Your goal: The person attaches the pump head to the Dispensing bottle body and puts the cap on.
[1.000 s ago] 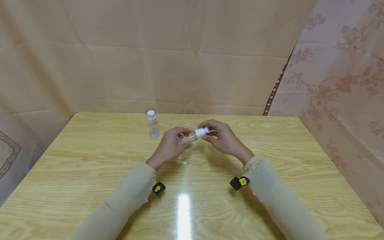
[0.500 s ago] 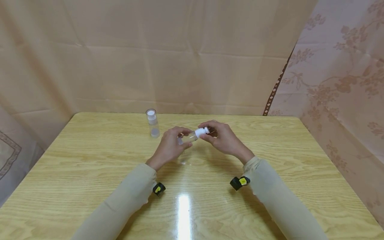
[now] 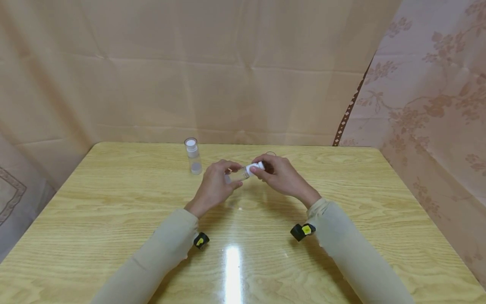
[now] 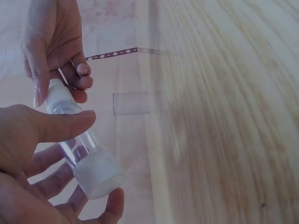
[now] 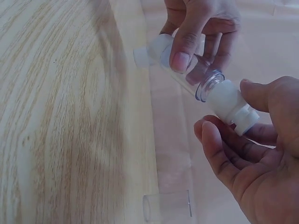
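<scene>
White top (image 5: pixel 224 100) pinched by right hand (image 3: pixel 282 175), at its 9 o'clock, against mouth of tilted clear bottle (image 3: pixel 236 175). Left hand (image 3: pixel 214 182) grips bottle at its 2 o'clock. Beyond: clear tube (image 4: pixel 131 103), right hand's 11; second bottle (image 3: pixel 194 158), upright, left hand's 10.

The bottle (image 4: pixel 88 141) is clear, its cap (image 5: pixel 227 101) white, its base (image 4: pixel 99 175) milky white. Tabletop (image 3: pixel 258 228): yellow with brownish grain. Curtain (image 3: pixel 212 76): beige. Cloth (image 3: pixel 436 109): pale pink, reddish-brown flowers. Trim (image 3: pixel 352 102): dark brown, white diamonds. Sleeves (image 3: pixel 152 253): pale cream.
</scene>
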Tool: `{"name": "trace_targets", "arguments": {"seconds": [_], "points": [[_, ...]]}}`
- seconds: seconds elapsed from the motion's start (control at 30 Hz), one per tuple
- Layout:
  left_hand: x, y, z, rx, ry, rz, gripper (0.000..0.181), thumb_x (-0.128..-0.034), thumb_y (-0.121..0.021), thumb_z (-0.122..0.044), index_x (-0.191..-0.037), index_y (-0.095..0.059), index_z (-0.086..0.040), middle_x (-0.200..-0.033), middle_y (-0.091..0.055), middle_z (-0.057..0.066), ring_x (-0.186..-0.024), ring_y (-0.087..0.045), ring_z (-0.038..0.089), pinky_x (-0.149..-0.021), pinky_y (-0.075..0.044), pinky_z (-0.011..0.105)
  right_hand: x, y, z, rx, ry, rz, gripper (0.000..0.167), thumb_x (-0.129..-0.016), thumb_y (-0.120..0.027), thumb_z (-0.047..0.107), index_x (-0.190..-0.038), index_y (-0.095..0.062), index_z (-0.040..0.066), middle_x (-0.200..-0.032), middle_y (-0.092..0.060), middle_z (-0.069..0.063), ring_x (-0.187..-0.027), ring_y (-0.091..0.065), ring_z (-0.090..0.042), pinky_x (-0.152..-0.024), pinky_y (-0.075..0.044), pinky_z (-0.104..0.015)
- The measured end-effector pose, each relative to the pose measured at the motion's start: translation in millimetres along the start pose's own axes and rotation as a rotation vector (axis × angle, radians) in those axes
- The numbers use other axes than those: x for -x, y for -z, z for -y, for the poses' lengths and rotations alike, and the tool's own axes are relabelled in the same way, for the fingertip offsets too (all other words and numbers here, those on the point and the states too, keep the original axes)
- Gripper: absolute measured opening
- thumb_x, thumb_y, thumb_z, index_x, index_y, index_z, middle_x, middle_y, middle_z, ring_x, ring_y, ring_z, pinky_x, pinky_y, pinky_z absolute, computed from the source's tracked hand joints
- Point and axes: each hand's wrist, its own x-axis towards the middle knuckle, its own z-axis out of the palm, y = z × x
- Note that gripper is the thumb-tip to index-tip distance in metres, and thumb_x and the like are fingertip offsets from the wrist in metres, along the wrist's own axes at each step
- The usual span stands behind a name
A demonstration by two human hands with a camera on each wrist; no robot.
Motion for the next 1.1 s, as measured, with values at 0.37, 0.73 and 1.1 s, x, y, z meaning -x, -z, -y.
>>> {"name": "trace_targets", "arguments": {"seconds": [0.37, 0.73, 1.1], "points": [[-0.7, -0.3, 1.2, 0.060, 0.044, 0.010, 0.038, -0.0813, -0.085, -0.005, -0.117, -0.072, -0.002, -0.113, -0.070, 0.014, -0.104, -0.064, 0.037, -0.089, -0.054, 0.046, 3.3, 4.1, 1.2, 0.007, 0.017, 0.013, 0.032, -0.098, -0.069, 0.018, -0.126, -0.063, 0.002, -0.100, -0.068, -0.009, -0.082, -0.067, -0.020, -0.073, -0.057, -0.036], [0.0, 0.8, -1.2, 0.075, 0.060, 0.035, 0.038, -0.0823, -0.084, -0.006, -0.118, -0.071, -0.003, -0.114, -0.070, 0.014, -0.106, -0.064, 0.038, -0.090, -0.053, 0.047, 3.2, 5.4, 0.9, 0.019, 0.074, 0.025, 0.028, -0.095, -0.070, 0.003, -0.122, -0.065, 0.005, -0.109, -0.068, -0.009, -0.094, -0.067, -0.023, -0.083, -0.058, -0.040], [-1.2, 2.8, -2.5, 0.067, 0.031, 0.044, 0.039, -0.0832, -0.083, -0.005, -0.120, -0.071, -0.002, -0.115, -0.070, 0.015, -0.107, -0.064, 0.038, -0.091, -0.054, 0.046, 1.2, 7.0, 2.8, 0.039, 0.039, 0.027, 0.024, -0.096, -0.071, 0.009, -0.119, -0.067, 0.003, -0.101, -0.068, -0.009, -0.085, -0.064, -0.020, -0.075, -0.056, -0.035]]}}
